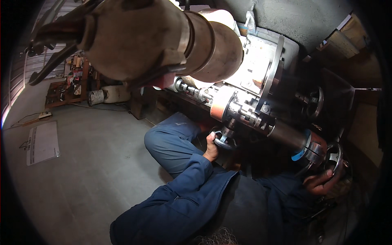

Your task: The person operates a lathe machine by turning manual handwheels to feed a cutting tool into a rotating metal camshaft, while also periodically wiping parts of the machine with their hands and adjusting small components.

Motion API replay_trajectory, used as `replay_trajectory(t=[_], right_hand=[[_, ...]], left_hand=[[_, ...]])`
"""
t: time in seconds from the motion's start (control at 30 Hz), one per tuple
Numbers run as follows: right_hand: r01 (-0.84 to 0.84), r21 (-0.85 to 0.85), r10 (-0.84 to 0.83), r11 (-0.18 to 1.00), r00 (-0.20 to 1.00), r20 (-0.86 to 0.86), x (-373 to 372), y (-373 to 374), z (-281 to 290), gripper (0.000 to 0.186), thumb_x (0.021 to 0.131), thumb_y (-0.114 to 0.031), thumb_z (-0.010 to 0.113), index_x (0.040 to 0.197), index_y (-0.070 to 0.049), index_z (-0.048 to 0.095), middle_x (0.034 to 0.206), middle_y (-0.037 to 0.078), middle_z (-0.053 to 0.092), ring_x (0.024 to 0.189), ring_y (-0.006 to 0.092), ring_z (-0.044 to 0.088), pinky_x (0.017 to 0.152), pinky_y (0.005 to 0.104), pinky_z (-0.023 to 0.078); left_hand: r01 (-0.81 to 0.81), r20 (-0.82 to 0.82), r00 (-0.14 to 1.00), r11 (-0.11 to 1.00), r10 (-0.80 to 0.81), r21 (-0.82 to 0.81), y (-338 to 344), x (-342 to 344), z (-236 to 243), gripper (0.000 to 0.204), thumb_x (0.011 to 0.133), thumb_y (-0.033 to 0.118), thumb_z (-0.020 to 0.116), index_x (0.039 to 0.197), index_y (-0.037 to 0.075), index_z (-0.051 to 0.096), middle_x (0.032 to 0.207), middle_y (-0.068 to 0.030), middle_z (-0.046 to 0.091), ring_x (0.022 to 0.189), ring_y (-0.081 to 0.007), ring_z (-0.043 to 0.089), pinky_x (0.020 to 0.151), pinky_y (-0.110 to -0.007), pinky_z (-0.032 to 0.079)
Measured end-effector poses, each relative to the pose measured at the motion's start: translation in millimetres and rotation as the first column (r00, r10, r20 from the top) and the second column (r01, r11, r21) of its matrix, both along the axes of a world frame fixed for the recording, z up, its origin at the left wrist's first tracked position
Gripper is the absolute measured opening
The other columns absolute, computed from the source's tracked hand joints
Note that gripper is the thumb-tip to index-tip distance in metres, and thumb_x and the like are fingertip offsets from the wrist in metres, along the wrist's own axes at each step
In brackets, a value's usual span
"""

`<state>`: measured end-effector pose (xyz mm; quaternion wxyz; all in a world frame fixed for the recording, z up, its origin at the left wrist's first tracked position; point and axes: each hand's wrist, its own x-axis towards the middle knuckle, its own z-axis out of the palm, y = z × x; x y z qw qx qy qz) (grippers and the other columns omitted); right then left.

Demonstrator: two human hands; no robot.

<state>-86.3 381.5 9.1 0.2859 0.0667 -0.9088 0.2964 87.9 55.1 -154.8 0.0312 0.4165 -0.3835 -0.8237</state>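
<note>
workshop floor (94, 163), left hand (211, 150) gripping handwheel (224, 139), right hand (322, 181) gripping wheel (335, 157)

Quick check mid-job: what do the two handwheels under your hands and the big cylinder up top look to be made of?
Small handwheel under the left hand: bare metal, probably steel, with bright glints on the rim. Handwheel gripped by the right hand: also metal, its rim polished and shiny. Big cylinder: looks like metal, dull brownish, smooth with a soft sheen; rust, coating or lighting cannot be told apart.

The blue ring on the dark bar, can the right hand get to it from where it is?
Probably yes. The right hand grips the round handwheel just beside the blue ring, and nothing visible lies between them, though it would have to let go of the wheel first.
</note>
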Motion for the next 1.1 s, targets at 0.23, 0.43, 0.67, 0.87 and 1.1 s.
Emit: replay_trajectory(t=[0.23, 0.43, 0.67, 0.87, 1.1], right_hand=[[0.026, -0.008, -0.026, 1.0, 1.0, -0.016, 0.6, -1.8, -3.2, 0.043, 0.105, -0.021, 0.033, 0.123, 0.012, 0.053, 0.115, 0.024, 0.062, 0.104, 0.0298, 0.063, 0.09, 0.0364, 0.049], [0.066, 0.058, -0.063, 0.996, 0.997, -0.044, 0.6, -1.8, -2.6, 0.044, 0.105, -0.023, 0.034, 0.122, 0.012, 0.054, 0.113, 0.023, 0.063, 0.101, 0.029, 0.064, 0.088, 0.0354, 0.05], [0.041, -0.018, -0.043, 0.999, 0.993, -0.109, 0.4, 7.3, -17.9, 0.044, 0.105, -0.023, 0.035, 0.123, 0.012, 0.054, 0.114, 0.023, 0.064, 0.102, 0.029, 0.064, 0.088, 0.0355, 0.05], [0.045, -0.062, -0.054, 0.997, 0.988, -0.146, -4.5, -5.3, -6.9, 0.039, 0.104, -0.019, 0.04, 0.115, 0.012, 0.061, 0.107, 0.021, 0.066, 0.097, 0.0279, 0.065, 0.086, 0.0356, 0.049], [0.065, -0.06, -0.066, 0.996, 0.998, -0.003, -7.7, -13.6, 17.0, 0.039, 0.104, -0.019, 0.038, 0.117, 0.01, 0.061, 0.108, 0.021, 0.066, 0.097, 0.0298, 0.066, 0.087, 0.0367, 0.05]], left_hand=[[-0.063, 0.003, 0.998, 0.996, 0.063, 0.056, 1.5, -1.5, 1.2, 0.06, 0.087, 0.064, 0.047, 0.102, 0.007, 0.062, 0.086, -0.0071, 0.064, 0.078, -0.0196, 0.06, 0.074, -0.034, 0.049], [-0.08, 0.054, 0.995, 0.997, 0.081, -0.007, 1.2, -2.8, -0.4, 0.067, 0.084, 0.071, 0.046, 0.094, 0.006, 0.059, 0.084, -0.009, 0.063, 0.077, -0.0204, 0.06, 0.072, -0.034, 0.048], [-0.069, 0.075, 0.995, 0.998, 0.069, -0.003, -0.2, -2.1, -0.7, 0.066, 0.084, 0.07, 0.047, 0.089, 0.006, 0.058, 0.083, -0.0103, 0.064, 0.074, -0.0215, 0.061, 0.07, -0.035, 0.049], [-0.064, 0.08, 0.995, 0.998, 0.062, 0.014, 3.7, -12.0, 14.8, 0.065, 0.085, 0.069, 0.047, 0.088, 0.006, 0.059, 0.083, -0.01, 0.065, 0.075, -0.0213, 0.061, 0.072, -0.035, 0.049], [-0.035, 0.051, 0.998, 0.998, 0.032, 0.055, -1.5, -4.7, 8.2, 0.071, 0.085, 0.07, 0.045, 0.095, 0.002, 0.062, 0.088, -0.0103, 0.067, 0.079, -0.0209, 0.062, 0.075, -0.034, 0.049]])
